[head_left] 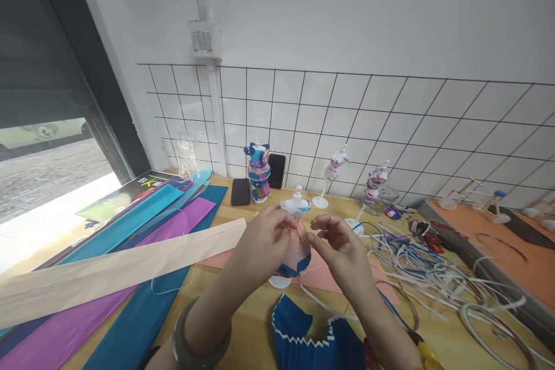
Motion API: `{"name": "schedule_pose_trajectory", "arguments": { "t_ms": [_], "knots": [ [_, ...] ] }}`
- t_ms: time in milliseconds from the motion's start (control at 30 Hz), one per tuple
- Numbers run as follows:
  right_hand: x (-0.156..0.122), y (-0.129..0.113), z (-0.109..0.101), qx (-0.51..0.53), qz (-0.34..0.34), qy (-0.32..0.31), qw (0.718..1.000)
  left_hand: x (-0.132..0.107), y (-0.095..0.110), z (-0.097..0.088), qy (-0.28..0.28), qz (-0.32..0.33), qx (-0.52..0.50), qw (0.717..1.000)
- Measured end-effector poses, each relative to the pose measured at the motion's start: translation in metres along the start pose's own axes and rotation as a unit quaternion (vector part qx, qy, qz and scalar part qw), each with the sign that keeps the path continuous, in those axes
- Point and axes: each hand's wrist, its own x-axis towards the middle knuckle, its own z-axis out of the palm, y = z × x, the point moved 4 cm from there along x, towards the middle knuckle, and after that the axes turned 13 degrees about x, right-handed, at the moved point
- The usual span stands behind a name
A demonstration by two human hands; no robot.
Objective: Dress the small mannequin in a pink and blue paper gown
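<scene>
A small white dress form (296, 203) stands on a round white base (280, 282) in the middle of the table. A pale pink skirt (298, 251) with a blue lower edge hangs around it. My left hand (269, 236) pinches the skirt's gathered top from the left, with the fingertips partly hidden. From the right, my right hand (340, 243) grips the same gathered pink material between thumb and forefinger, its other fingers curled. A pink sheet (321, 284) lies under the form. Closer to me is a blue pleated piece (295, 332) with a white zigzag edge.
Long strips, including a cream strip (130, 272) and a purple strip (87, 321), cover the left side. A decorated dress form (259, 170), a black phone (240, 192) and two more forms stand behind. Tangled cords (429, 266) lie right, beside an orange tray (498, 248).
</scene>
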Motion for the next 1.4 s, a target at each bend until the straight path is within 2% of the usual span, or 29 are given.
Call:
{"name": "schedule_pose_trajectory", "arguments": {
  "t_ms": [233,400,700,900,1133,1400],
  "knots": [
    [-0.004,0.006,0.017,-0.036,-0.061,0.024,0.997,0.006,-0.010,0.009,0.042,-0.016,-0.018,0.999],
    [-0.006,0.008,0.019,-0.034,-0.064,-0.006,0.997,0.009,-0.016,0.012,0.079,-0.024,-0.015,0.996],
    [-0.009,-0.003,0.023,-0.036,-0.067,-0.085,0.993,0.009,-0.012,0.009,0.038,-0.024,-0.010,0.999],
    [-0.011,0.000,0.025,-0.049,-0.075,-0.098,0.991,0.007,-0.012,0.012,0.053,-0.003,-0.025,0.998],
    [-0.011,0.000,0.021,-0.080,-0.118,-0.081,0.986,0.007,-0.012,0.011,0.052,0.006,-0.020,0.998],
    [-0.013,-0.002,0.023,-0.104,-0.155,-0.108,0.976,0.005,-0.008,0.007,0.022,-0.005,-0.008,1.000]
  ]
}}
